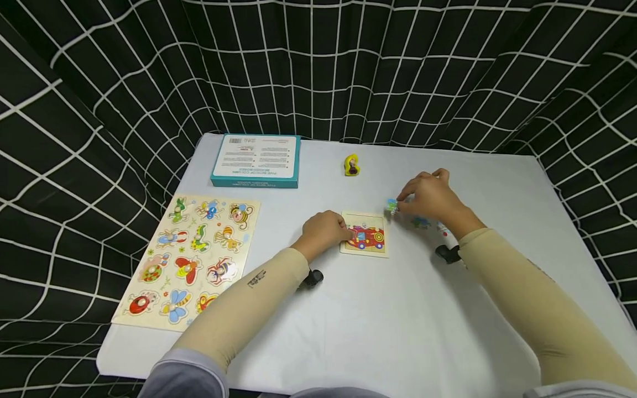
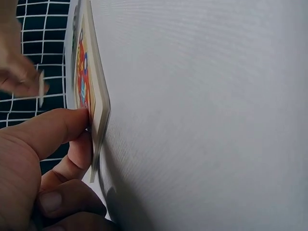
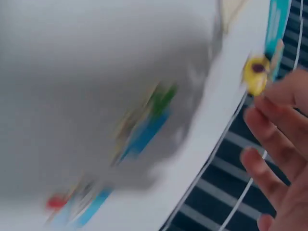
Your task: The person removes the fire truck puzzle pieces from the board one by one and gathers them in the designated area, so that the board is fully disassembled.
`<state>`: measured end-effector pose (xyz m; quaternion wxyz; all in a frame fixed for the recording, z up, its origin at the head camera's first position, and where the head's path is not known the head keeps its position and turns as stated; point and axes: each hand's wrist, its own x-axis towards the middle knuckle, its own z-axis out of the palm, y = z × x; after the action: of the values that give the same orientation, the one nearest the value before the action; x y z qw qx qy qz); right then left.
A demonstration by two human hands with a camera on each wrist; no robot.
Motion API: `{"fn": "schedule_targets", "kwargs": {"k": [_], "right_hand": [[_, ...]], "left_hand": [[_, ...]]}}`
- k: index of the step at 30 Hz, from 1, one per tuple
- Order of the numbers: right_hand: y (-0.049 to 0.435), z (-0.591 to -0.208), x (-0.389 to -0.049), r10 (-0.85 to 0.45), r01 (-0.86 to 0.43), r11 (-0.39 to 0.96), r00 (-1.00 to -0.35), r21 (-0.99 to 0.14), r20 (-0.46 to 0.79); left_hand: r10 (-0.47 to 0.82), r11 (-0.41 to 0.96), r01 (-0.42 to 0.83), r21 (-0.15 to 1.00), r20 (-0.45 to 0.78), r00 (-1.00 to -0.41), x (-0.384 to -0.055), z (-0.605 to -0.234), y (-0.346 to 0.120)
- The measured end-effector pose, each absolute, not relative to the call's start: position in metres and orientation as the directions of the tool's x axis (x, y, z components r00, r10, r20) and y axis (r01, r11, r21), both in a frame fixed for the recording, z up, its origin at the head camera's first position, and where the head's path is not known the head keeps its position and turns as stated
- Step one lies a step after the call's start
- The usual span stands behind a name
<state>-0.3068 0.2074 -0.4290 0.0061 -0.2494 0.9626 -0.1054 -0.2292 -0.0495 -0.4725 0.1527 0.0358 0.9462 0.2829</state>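
A small square wooden jigsaw board [image 1: 364,252] with a red car picture lies on the white table. My left hand [image 1: 322,233] grips its left edge, the thumb [image 2: 72,122] over the face and the index finger curled against the side. Above the table, right of the board, my right hand [image 1: 432,198] pinches a small blue and green jigsaw piece [image 1: 392,206] between thumb and fingertips. In the right wrist view that piece [image 3: 277,57] appears edge-on. Under the right hand lie a blue-green piece [image 1: 421,222] and a piece with a red spot [image 1: 442,229], both blurred in the right wrist view.
A large board of insect pieces [image 1: 166,284] lies at the left, partly behind my left forearm. Behind it is a flat teal box [image 1: 256,160]. A yellow figure [image 1: 351,165] stands toward the back edge. Black netted cloth [image 1: 338,66] surrounds the table.
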Motion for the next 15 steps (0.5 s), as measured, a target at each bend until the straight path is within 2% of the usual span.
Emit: {"fn": "schedule_targets", "kwargs": {"k": [5, 15], "right_hand": [[0.234, -0.439, -0.312, -0.445, -0.418, 0.877, -0.893, -0.236, -0.069], [0.229, -0.458, -0.311, -0.453, -0.432, 0.881, -0.888, -0.194, -0.080]], "left_hand": [[0.167, 0.828, -0.020, 0.560, -0.281, -0.945, -0.232, -0.475, -0.052], [0.188, 0.828, -0.009, 0.560, -0.294, -0.937, -0.235, -0.472, -0.051]]}}
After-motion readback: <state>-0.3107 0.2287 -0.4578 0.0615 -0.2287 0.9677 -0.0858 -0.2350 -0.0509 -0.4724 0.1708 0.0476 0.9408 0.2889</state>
